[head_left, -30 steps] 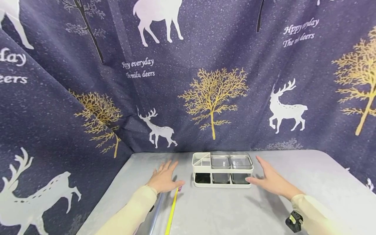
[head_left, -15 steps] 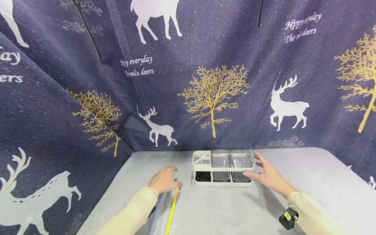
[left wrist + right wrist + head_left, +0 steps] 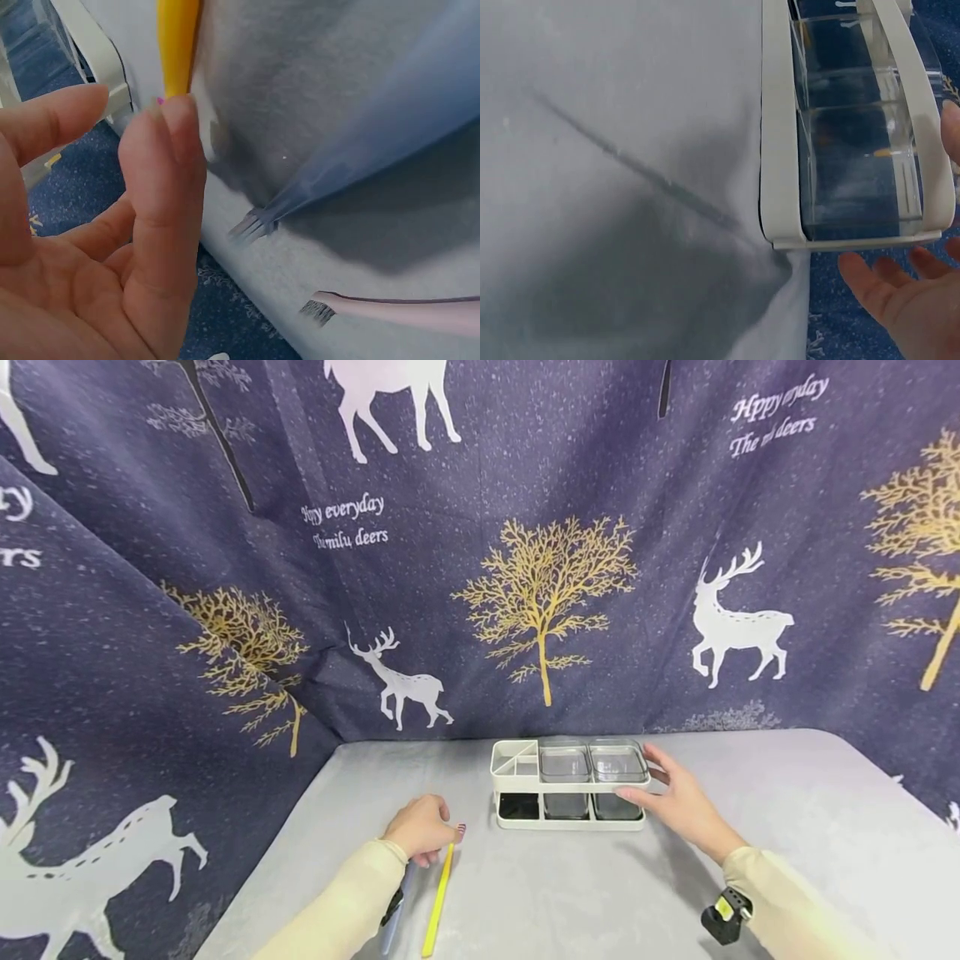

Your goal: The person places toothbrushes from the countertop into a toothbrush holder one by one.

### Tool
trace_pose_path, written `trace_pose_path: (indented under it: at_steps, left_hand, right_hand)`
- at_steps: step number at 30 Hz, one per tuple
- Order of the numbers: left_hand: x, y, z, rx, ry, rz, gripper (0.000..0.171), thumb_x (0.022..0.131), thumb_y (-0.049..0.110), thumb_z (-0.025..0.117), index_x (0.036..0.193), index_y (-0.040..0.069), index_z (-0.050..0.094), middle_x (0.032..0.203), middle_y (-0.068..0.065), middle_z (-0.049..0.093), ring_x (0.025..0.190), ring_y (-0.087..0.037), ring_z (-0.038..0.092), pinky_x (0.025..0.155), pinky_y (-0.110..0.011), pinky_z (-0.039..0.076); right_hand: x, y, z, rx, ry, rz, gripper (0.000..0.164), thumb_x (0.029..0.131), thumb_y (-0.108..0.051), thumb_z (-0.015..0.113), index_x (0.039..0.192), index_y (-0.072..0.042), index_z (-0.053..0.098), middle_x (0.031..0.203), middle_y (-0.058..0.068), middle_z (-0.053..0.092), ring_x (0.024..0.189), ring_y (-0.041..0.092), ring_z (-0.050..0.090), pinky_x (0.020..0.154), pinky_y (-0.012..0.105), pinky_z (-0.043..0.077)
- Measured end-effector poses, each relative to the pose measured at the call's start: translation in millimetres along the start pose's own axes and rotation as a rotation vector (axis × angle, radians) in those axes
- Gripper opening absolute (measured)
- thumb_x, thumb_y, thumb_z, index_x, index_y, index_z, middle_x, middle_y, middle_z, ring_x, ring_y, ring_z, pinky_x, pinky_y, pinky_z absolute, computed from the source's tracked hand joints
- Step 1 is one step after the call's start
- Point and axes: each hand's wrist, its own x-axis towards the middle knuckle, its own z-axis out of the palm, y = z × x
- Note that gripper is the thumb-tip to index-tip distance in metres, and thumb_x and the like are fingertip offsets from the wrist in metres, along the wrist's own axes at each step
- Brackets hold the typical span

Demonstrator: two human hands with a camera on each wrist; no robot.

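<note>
My left hand (image 3: 422,828) hovers low over the left of the table, fingers loosely bent. Its thumb overlaps the pink-striped bristles of a yellow toothbrush (image 3: 438,902); in the left wrist view a fingertip covers the end of the yellow handle (image 3: 177,45). Beneath this hand lie a translucent blue toothbrush (image 3: 360,142) and a pink toothbrush (image 3: 405,315). My right hand (image 3: 686,802) spreads round the right end of a white two-tier organizer rack (image 3: 570,787). In the right wrist view, its fingers (image 3: 866,281) stay just off the rack's end.
The rack's top tier has a divided section (image 3: 516,762) at left and two clear bins (image 3: 617,764) at right; more bins sit below. Behind the grey table (image 3: 540,902) hangs a dark blue curtain (image 3: 480,610) printed with deer and trees.
My left fingers have drawn in from a spread pose and dipped toward the toothbrushes. My right hand has shifted left, closer round the rack's end. The head view has tilted slightly up.
</note>
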Motion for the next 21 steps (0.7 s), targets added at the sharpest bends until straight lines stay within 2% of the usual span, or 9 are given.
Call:
trace_pose_path:
  at_steps: [5,10,15,21]
  left_hand:
    - [0.0,-0.2,3.1,0.029,-0.006,-0.010,0.025,0.073,0.012,0.075,0.087,0.003,0.056,0.050,-0.009,0.058,0.038,-0.015,0.056,0.037,-0.030,0.050]
    - [2.7,-3.1,6.9,0.074,-0.010,-0.013,0.023,0.071,0.012,0.076,0.077,0.007,0.054,0.046,-0.006,0.057,0.035,-0.012,0.053,0.036,-0.027,0.048]
    - [3.3,-3.3,9.3,0.073,-0.018,-0.021,0.022,0.070,0.007,0.076,0.076,0.008,0.054,0.048,-0.007,0.058,0.036,-0.012,0.053,0.037,-0.027,0.048]
    - [4.0,-4.2,9.6,0.054,-0.032,-0.035,0.022,0.070,0.001,0.075,0.077,0.007,0.055,0.047,-0.005,0.057,0.037,-0.010,0.052,0.037,-0.025,0.047]
  right_hand:
    - [0.8,-1.2,4.0,-0.037,0.041,0.003,0.086,0.085,-0.019,0.079,0.146,0.014,0.028,0.145,0.036,0.037,0.123,0.052,0.049,0.091,0.049,0.051]
    - [1.9,0.3,6.2,-0.053,0.053,0.052,0.089,0.087,-0.025,0.078,0.149,0.012,0.026,0.150,0.034,0.031,0.129,0.052,0.041,0.096,0.053,0.046]
    - [1.9,3.8,8.3,-0.031,0.077,0.067,0.086,0.089,-0.029,0.075,0.149,0.011,0.028,0.151,0.032,0.031,0.130,0.050,0.041,0.100,0.051,0.042]
    - [2.1,0.7,11.0,-0.022,0.107,0.056,0.080,0.090,-0.026,0.075,0.146,0.012,0.033,0.144,0.035,0.039,0.125,0.048,0.048,0.098,0.048,0.044]
